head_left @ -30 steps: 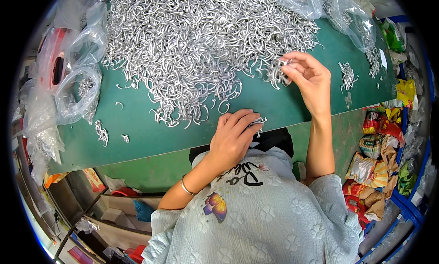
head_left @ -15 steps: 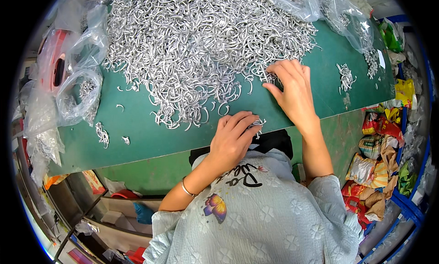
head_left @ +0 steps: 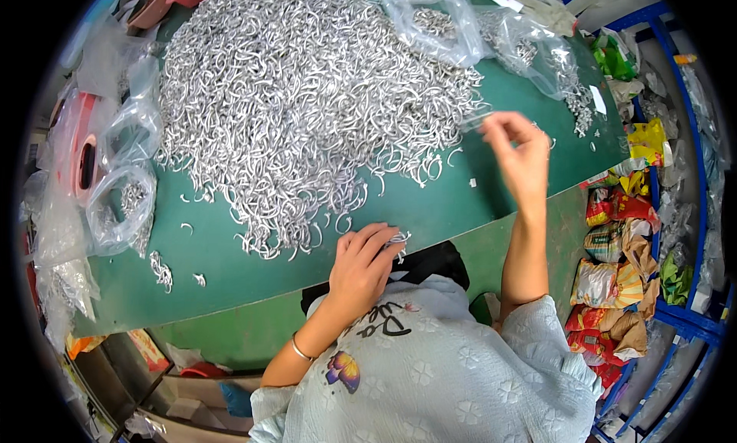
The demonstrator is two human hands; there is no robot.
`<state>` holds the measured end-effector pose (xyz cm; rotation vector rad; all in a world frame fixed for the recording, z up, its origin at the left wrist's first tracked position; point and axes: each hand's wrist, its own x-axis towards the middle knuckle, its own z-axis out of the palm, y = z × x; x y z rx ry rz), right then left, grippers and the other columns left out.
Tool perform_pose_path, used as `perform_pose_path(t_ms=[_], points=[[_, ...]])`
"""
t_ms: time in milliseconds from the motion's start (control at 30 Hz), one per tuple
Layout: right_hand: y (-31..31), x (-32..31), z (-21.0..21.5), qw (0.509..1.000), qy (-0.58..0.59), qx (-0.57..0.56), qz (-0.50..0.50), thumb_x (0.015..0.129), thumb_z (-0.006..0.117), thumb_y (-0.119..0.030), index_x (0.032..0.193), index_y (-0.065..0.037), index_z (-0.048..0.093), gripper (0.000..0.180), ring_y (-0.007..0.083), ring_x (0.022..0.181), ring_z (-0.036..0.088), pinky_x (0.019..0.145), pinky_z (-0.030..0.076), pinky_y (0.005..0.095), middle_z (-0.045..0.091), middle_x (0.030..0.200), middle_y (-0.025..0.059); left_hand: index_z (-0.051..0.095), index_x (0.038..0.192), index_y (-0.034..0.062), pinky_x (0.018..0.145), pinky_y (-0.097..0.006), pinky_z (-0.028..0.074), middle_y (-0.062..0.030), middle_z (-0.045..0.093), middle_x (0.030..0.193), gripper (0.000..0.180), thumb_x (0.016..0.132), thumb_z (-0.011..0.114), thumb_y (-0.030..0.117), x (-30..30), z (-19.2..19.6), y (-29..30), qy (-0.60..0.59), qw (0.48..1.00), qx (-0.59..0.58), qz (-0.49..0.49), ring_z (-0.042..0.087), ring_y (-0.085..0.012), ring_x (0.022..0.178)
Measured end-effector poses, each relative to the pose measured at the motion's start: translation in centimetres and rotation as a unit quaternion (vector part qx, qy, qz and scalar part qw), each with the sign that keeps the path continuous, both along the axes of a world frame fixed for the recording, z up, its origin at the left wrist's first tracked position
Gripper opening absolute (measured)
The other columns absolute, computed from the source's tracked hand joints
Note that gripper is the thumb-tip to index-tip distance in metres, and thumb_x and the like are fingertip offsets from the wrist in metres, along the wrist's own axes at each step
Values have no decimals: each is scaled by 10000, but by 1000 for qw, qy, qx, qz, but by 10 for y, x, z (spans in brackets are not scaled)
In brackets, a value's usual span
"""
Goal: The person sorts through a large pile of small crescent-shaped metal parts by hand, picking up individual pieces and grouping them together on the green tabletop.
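A large heap of small curved silver metal pieces point(head_left: 307, 97) covers much of the green table point(head_left: 430, 213). My left hand point(head_left: 362, 265) rests at the table's front edge, fingers curled over a few of the same curved metal pieces point(head_left: 399, 239) that stick out by the fingertips. Off the heap's right side, my right hand point(head_left: 522, 155) is raised with thumb and fingers pinched together. A pale, smeared streak shows at its fingertips; what it is cannot be made out. One tiny light piece point(head_left: 472, 183) lies between the heap and my right arm.
Clear plastic bags with metal pieces lie at the table's left point(head_left: 127, 205) and far right point(head_left: 530, 47). A small cluster of pieces point(head_left: 160, 271) sits at the left front. Right of the table, a blue rack point(head_left: 660, 213) stands beside colourful packets point(head_left: 606, 282).
My right hand has lifted from the heap's edge and moved right, now blurred. My left hand keeps its place at the front edge. The whole view has shifted, showing more of the heap's far side.
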<state>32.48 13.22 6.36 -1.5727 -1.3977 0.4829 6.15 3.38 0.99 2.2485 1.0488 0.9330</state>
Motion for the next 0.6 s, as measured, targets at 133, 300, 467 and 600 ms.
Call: perform_pose_path(t_ms=[133,300,467,600], points=[[39,56,17,977,-79,102,-172,904,655,-104,971,20,712,152,98,712,630,660,490,246,722,846,76,676,997,49,839,-413,419,-82,636,1145,328,692,694,-70,2,-1,1,-4,1000,7,3,599,-298,1084],[73,102,6,947,-259,91,-166,913,639,-132,1091,-9,700,225,178,867,688,759,514,303,734,1010,127,653,1055,46,881,-420,407,-83,608,1186,346,717,669,-25,1,-4,3,2,1000,8,-19,558,-283,1144],[19,17,17,991,-109,-7,81,879,690,-157,1052,-10,696,227,169,871,658,756,490,318,715,982,95,676,1012,47,854,-411,422,-75,637,1154,337,693,685,-60,-1,-1,-2,-2,1000,-3,11,587,-293,1110],[-25,-50,-6,940,-306,-28,146,769,774,-180,1094,2,636,397,320,986,557,838,457,427,616,1067,130,657,1042,49,873,-420,415,-79,614,1184,341,710,674,-31,-1,-1,0,7,1000,-2,-10,564,-288,1134]])
